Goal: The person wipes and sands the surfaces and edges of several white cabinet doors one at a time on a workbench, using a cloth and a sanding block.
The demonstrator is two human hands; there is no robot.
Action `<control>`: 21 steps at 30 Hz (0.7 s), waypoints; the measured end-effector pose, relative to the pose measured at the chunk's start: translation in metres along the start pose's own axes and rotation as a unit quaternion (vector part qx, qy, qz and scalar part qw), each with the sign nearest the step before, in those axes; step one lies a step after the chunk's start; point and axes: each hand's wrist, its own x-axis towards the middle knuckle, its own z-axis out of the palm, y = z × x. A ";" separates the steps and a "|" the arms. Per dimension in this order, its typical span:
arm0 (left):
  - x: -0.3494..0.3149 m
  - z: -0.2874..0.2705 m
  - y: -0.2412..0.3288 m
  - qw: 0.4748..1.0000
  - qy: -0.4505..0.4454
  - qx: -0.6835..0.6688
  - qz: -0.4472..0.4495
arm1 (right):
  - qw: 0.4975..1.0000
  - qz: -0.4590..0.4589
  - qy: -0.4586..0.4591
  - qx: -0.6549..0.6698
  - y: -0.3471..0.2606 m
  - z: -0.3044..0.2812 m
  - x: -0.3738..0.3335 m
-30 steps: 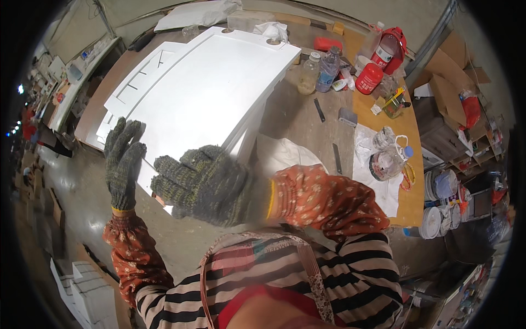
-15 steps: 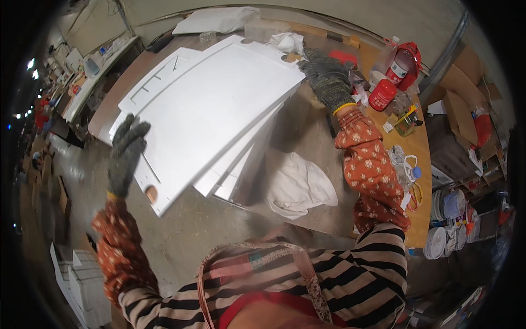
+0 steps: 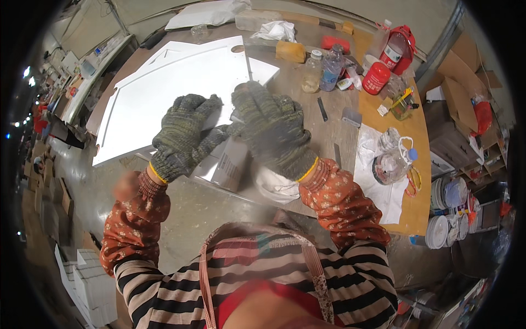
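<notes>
A large white panel [image 3: 181, 77] with a curved groove and a round hole near its far right corner lies on top of other white panels on the table. My left hand [image 3: 183, 134], in a dark green knitted glove, rests over the panel's near side with fingers stretched out and thumb apart. Close beside it, my right hand [image 3: 271, 129] in a matching glove is over the panel's near right corner, its fingers spread and slightly blurred. The gloves hide that corner. Beneath the hands show the edges of the lower white panels [image 3: 211, 167], and a white cloth [image 3: 274, 186] sits partly under my right wrist.
On the right of the table [image 3: 323, 142] stand two plastic bottles [image 3: 331, 68], a yellow block [image 3: 290, 52], a red can [image 3: 376, 78] and a larger red-labelled bottle [image 3: 393, 52]. A dark thin tool [image 3: 322, 109] lies nearer. White buckets [image 3: 436, 233] are on the lower right.
The top panel has turned and shifted left, uncovering bottles and tools at the right. My right hand came inward from the far right corner; my left moved right, beside it.
</notes>
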 end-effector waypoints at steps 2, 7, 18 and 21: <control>0.005 -0.003 0.001 0.999 -0.009 -0.034 0.002 | 0.997 0.057 0.017 0.042 0.006 0.015 -0.028; 0.004 -0.006 0.002 0.999 0.000 -0.041 0.008 | 0.981 0.088 0.160 0.062 0.025 0.044 -0.084; 0.004 -0.006 0.004 0.999 -0.012 -0.043 -0.012 | 0.973 0.130 0.174 0.076 0.008 0.054 -0.065; 0.002 0.001 -0.005 0.996 0.004 -0.073 0.044 | 0.954 0.169 0.126 0.214 -0.005 0.014 -0.045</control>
